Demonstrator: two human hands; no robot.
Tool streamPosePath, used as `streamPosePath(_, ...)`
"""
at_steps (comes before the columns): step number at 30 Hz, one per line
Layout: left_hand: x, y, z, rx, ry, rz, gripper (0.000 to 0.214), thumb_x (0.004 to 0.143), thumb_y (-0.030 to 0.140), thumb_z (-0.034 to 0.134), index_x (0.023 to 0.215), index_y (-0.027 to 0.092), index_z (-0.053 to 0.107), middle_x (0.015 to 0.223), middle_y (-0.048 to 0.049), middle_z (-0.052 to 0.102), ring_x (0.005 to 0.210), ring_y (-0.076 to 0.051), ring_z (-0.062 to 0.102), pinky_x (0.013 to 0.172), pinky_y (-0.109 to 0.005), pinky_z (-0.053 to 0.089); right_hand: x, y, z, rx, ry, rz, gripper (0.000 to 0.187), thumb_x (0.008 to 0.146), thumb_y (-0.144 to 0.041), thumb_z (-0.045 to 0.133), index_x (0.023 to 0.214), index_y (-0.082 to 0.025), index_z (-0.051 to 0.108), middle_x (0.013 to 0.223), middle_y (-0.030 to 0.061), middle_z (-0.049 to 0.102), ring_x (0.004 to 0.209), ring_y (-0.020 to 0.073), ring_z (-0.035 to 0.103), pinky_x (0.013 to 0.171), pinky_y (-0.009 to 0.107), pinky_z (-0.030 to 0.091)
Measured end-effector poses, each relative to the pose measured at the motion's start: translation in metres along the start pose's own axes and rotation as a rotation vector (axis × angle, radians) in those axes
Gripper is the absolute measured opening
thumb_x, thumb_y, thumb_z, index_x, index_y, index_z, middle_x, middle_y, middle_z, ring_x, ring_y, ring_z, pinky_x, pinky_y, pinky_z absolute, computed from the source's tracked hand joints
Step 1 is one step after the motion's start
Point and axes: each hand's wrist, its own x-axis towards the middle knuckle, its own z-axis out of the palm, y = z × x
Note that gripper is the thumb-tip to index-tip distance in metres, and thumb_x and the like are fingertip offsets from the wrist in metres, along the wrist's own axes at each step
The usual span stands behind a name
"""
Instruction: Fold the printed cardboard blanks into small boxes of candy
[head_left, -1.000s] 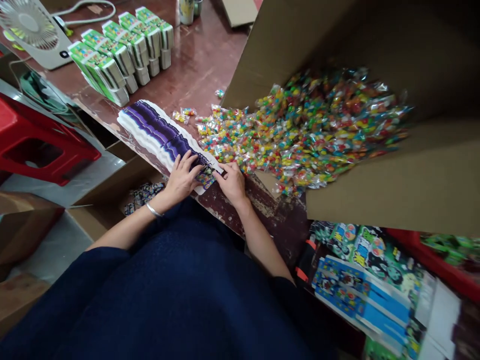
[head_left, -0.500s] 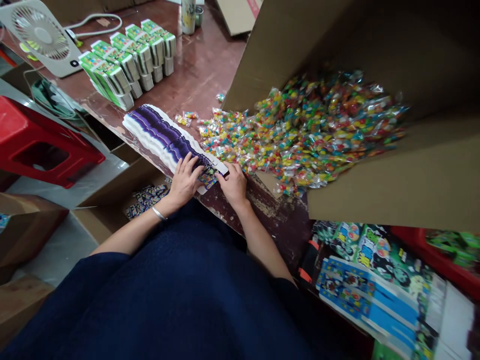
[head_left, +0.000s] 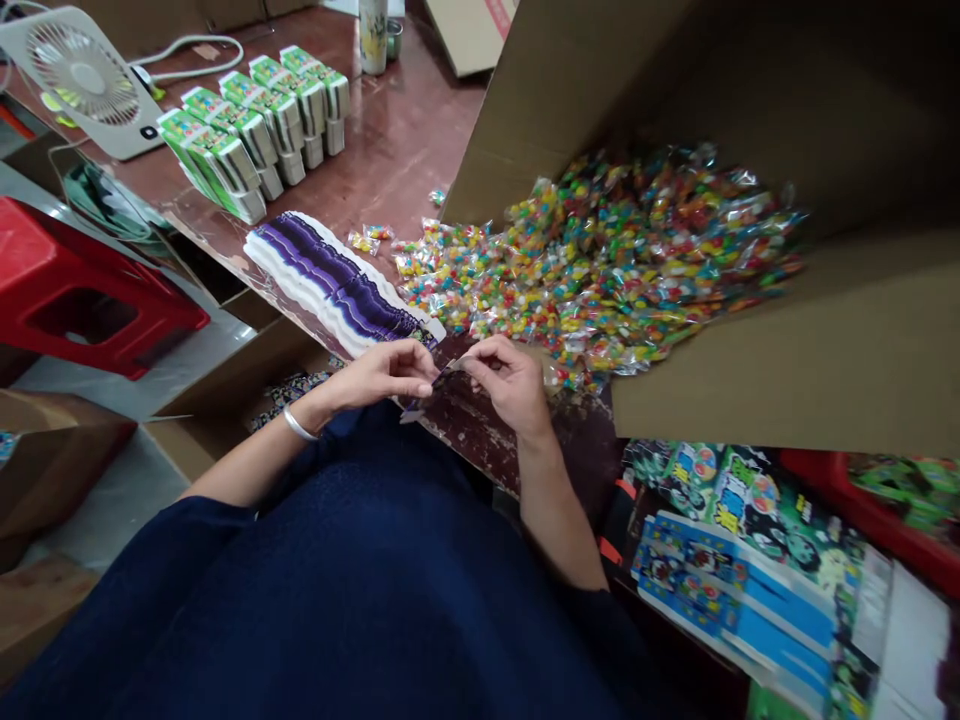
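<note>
Between my two hands is a small flat carton [head_left: 442,378], dark purple with a pale edge, seen nearly edge-on. My left hand [head_left: 401,370] pinches its left side between thumb and fingers; a silvery bangle is on that wrist. Thumb and forefinger of my right hand [head_left: 508,378] close on its upper right end. Just beyond, a long fanned row of flat purple and white cartons [head_left: 341,280] lies along the table edge. Clear packets of colourful candy [head_left: 540,280] spill from a tipped cardboard box [head_left: 750,390] on the right.
Stacks of green cartons [head_left: 255,120] and a white fan [head_left: 82,75] stand at the back left. Below the table edge, an open cardboard box [head_left: 187,435] holds dark packets. A red stool [head_left: 90,280] is at left; printed sheets [head_left: 735,570] lie at lower right.
Both hands have come off the near end of the fanned row and drawn back toward my body, with one carton now held between them.
</note>
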Motion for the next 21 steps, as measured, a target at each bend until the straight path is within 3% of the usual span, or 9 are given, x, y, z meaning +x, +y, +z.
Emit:
streamPosePath(3, -0.001, -0.006, 0.006, -0.210, -0.140, -0.113, 0.039, 0.077, 0.040, 0.092, 0.097, 0.017, 0.068, 0.089, -0.0039, 0.074, 0.081, -0.015, 0.071, 0.078, -0.029, 0.057, -0.008, -0.001, 0.007, 0.004, 0.016, -0.007, 0.014, 0.092, -0.038, 0.077, 0.086, -0.025, 0.075, 0.089, -0.0002, 0.064, 0.058, 0.0107, 0.057, 0.053, 0.028, 0.052)
streamPosePath(6, -0.002, -0.016, 0.012, -0.416, -0.176, -0.184, 0.043, 0.076, 0.041, 0.094, 0.103, 0.018, 0.069, 0.101, -0.0098, 0.078, 0.092, -0.021, 0.076, 0.087, -0.036, 0.061, -0.015, 0.001, 0.012, -0.067, 0.075, -0.049, 0.011, 0.095, -0.036, 0.073, 0.090, -0.026, 0.076, 0.095, 0.0011, 0.065, 0.066, 0.0125, 0.062, 0.060, 0.030, 0.056)
streamPosePath(8, -0.002, -0.019, 0.014, -0.499, -0.154, -0.188, 0.044, 0.077, 0.037, 0.093, 0.110, 0.018, 0.070, 0.109, -0.0127, 0.079, 0.097, -0.023, 0.077, 0.090, -0.039, 0.061, -0.019, 0.002, 0.014, -0.182, 0.166, -0.105, 0.014, 0.096, -0.036, 0.073, 0.107, -0.029, 0.078, 0.102, 0.0027, 0.065, 0.076, 0.0147, 0.064, 0.069, 0.031, 0.058)
streamPosePath(10, 0.000, -0.020, 0.013, -0.524, -0.104, -0.159, 0.045, 0.079, 0.034, 0.091, 0.116, 0.017, 0.073, 0.113, -0.0138, 0.079, 0.099, -0.022, 0.077, 0.092, -0.036, 0.060, -0.024, 0.001, 0.016, -0.300, 0.229, -0.149, 0.032, 0.096, -0.037, 0.073, 0.128, -0.032, 0.074, 0.101, 0.0028, 0.063, 0.078, 0.0155, 0.063, 0.073, 0.032, 0.058)
streamPosePath(13, 0.002, -0.020, 0.011, -0.477, -0.032, -0.119, 0.047, 0.079, 0.034, 0.090, 0.120, 0.017, 0.076, 0.112, -0.0125, 0.080, 0.094, -0.019, 0.076, 0.085, -0.028, 0.058, -0.030, 0.000, 0.021, -0.340, 0.114, -0.154, 0.042, 0.097, -0.039, 0.071, 0.138, -0.031, 0.068, 0.082, -0.0022, 0.058, 0.073, 0.0154, 0.059, 0.076, 0.032, 0.057)
streamPosePath(16, 0.001, -0.021, 0.011, -0.409, -0.027, -0.119, 0.046, 0.078, 0.035, 0.091, 0.119, 0.017, 0.079, 0.107, -0.0106, 0.080, 0.087, -0.016, 0.073, 0.078, -0.025, 0.056, -0.032, 0.001, 0.022, -0.228, -0.022, -0.061, 0.039, 0.095, -0.039, 0.073, 0.132, -0.029, 0.067, 0.067, -0.0083, 0.052, 0.064, 0.0132, 0.056, 0.076, 0.031, 0.055)
streamPosePath(19, 0.000, -0.022, 0.013, -0.298, -0.083, -0.115, 0.042, 0.078, 0.033, 0.091, 0.115, 0.016, 0.080, 0.098, -0.0083, 0.079, 0.082, -0.015, 0.070, 0.076, -0.026, 0.054, -0.029, 0.003, 0.017, -0.118, -0.096, 0.053, 0.026, 0.089, -0.044, 0.079, 0.102, -0.025, 0.066, 0.061, -0.0102, 0.051, 0.054, 0.0104, 0.048, 0.059, 0.026, 0.045)
streamPosePath(21, 0.001, -0.023, 0.015, -0.231, -0.059, -0.084, 0.035, 0.081, 0.034, 0.089, 0.109, 0.015, 0.080, 0.090, -0.0061, 0.077, 0.078, -0.014, 0.068, 0.075, -0.026, 0.054, -0.026, 0.005, 0.013, -0.084, -0.045, 0.079, 0.031, 0.086, -0.048, 0.081, 0.087, -0.024, 0.061, 0.061, -0.0088, 0.052, 0.053, 0.0099, 0.048, 0.053, 0.024, 0.040)
